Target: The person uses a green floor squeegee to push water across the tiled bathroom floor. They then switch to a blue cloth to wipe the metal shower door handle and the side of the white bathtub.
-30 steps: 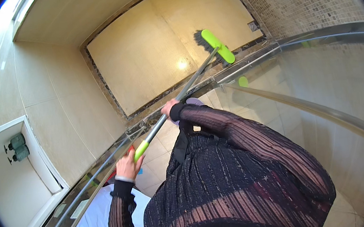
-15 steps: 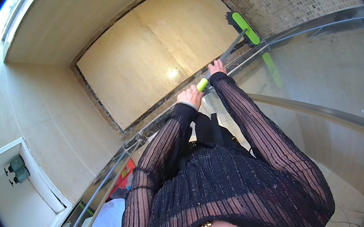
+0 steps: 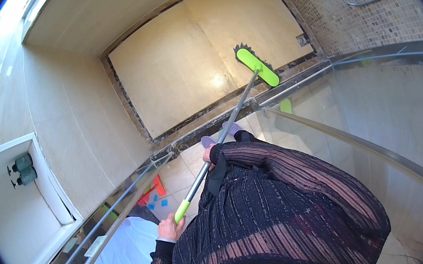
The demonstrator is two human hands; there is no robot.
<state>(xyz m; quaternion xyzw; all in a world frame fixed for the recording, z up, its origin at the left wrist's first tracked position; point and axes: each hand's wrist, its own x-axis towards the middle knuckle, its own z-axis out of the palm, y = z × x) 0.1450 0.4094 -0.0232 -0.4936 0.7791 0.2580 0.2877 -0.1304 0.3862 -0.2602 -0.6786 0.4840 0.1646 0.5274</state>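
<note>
A long-handled broom (image 3: 243, 99) slants across the view from lower left to upper right. Its bright green head (image 3: 258, 67) with dark bristles rests on the beige shower floor (image 3: 167, 79), near the low dark sill. My left hand (image 3: 169, 227) is closed around the green grip at the handle's lower-left end. Farther up the grey metal pole, my right hand (image 3: 207, 155) is wrapped round it, close in front of my body; the black sleeve partly covers this hand.
A glass panel with a metal rail (image 3: 357, 140) stands to the right. At left are a wall niche with two dark pump bottles (image 3: 25, 170), a white cloth or bag (image 3: 126, 255) and red and blue items (image 3: 159, 186) on the tiles. A shower hose (image 3: 365, 3) hangs upper right.
The broom head has moved left and nearer, away from the far right corner. Both hands have drawn back toward my body, the left one far down to the left; the handle is pulled in.
</note>
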